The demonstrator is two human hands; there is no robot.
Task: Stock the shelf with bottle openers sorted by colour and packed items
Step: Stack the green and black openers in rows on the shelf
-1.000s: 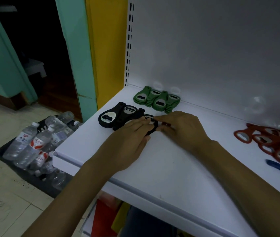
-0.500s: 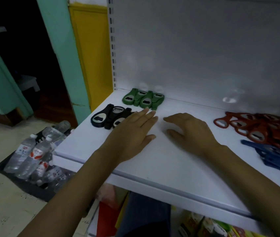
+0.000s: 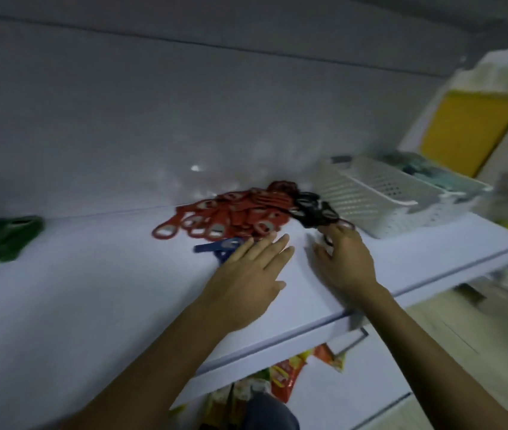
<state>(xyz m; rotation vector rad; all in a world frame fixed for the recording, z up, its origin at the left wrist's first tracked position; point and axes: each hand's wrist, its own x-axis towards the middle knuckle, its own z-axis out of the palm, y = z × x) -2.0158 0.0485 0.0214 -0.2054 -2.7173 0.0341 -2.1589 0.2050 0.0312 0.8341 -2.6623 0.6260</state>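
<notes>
since half a second ago the view has swung right and both hands have left the sorted black row for the unsorted heap further along the shelf (image 3: 91, 305). the left hand (image 3: 246, 268) lies flat with straight fingers, partly over the blue openers (image 3: 218, 246), gripping nothing. the right hand (image 3: 342, 259) reaches to the near edge of the black openers (image 3: 311, 209). these lie against the red openers (image 3: 231, 212) and just beside the white basket (image 3: 380, 193). blur hides whether its fingertips already pinch one. the green openers (image 3: 1, 240) sit sorted far to the left. the step in hand looks like fetching more black ones. next the right hand needs to pinch a black opener free of the red tangle and carry it left.
</notes>
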